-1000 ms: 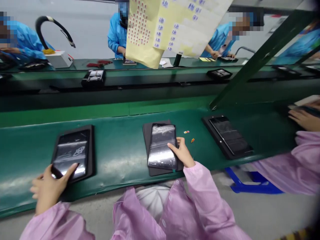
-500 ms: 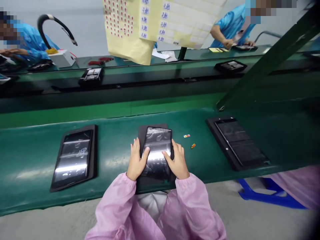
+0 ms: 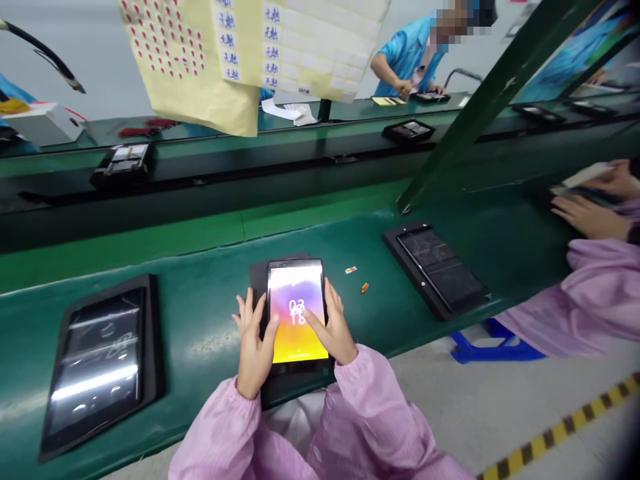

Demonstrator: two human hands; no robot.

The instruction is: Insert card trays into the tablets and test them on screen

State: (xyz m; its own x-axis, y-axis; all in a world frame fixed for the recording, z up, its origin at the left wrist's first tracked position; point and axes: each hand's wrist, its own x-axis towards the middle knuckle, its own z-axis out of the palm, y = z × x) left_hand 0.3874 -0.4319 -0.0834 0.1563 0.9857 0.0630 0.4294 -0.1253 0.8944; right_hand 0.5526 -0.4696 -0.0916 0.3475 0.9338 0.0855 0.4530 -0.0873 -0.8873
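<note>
A tablet with a lit purple-to-yellow screen showing clock digits lies on a dark pad on the green conveyor belt. My left hand grips its left edge, thumb on the screen. On the other side, my right hand holds the right edge with its thumb pressed on the glass. Both sleeves are pink.
Another dark tablet on a pad lies to the left and a third to the right. Two small bits lie on the belt. A neighbour's hands work at far right. Yellow label sheets hang overhead.
My left hand left the left tablet and joined the right hand on the middle one. Its screen, dark before, is lit now. The view shifted right.
</note>
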